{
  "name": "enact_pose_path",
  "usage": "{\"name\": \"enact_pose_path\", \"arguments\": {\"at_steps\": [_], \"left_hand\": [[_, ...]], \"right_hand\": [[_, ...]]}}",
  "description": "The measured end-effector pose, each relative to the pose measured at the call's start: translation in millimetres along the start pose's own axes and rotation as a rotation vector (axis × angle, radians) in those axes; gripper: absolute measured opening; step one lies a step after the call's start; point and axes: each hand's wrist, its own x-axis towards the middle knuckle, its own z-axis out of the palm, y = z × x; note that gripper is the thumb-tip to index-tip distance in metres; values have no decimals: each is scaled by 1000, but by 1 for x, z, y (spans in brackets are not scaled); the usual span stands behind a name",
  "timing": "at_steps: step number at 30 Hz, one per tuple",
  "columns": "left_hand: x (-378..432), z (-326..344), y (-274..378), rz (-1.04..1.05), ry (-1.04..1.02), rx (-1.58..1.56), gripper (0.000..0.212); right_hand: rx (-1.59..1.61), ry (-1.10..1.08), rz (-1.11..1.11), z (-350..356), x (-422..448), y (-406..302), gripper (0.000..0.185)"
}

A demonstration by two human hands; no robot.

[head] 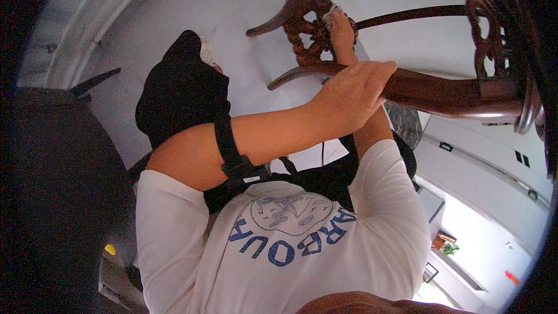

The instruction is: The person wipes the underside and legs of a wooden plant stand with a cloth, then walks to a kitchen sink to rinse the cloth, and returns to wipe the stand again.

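Observation:
My left hand [364, 89] is closed around a dark polished wooden rail [440, 93] of a carved wooden chair, its fingers wrapped over the top edge. Farther up, my right hand [342, 37] presses a crumpled whitish cloth [333, 13] against openwork carving [310, 37] of the same chair. My left forearm crosses above my right arm and partly hides it. Two curved wooden ends [263, 30] jut out to the left of the carving. A second carved panel [490, 43] rises at the right.
A pale floor [248, 4] lies under the chair. My black-clad knee [183, 91] is at the left, near a dark grey piece of furniture [65, 161]. Along the right run white cabinets [484, 157], with a green plant [450, 249] below. A black strap [226, 139] crosses my left arm.

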Motion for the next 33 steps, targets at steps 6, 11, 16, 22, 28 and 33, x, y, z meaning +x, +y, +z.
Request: {"name": "enact_pose_path", "arguments": {"at_steps": [6, 11, 16, 22, 28, 33], "left_hand": [[-8, -17, -20, 70, 76, 67, 51], [-9, -31, -20, 96, 75, 155, 53], [-1, -35, -20, 132, 81, 152, 53], [-8, -38, -19, 107, 70, 163, 53], [-4, -38, -19, 148, 85, 200, 53], [-7, -35, -24, 162, 74, 178, 52]], "right_hand": [[324, -471, 126, -40, -9, -91, 30], [185, -388, 85, -25, 6, -82, 30], [15, -147, 53, -2, 18, -44, 30], [277, -601, 222, -29, 13, -102, 27], [-52, -398, 155, -28, 38, -88, 23], [70, -357, 221, -28, 38, -91, 20]]}}
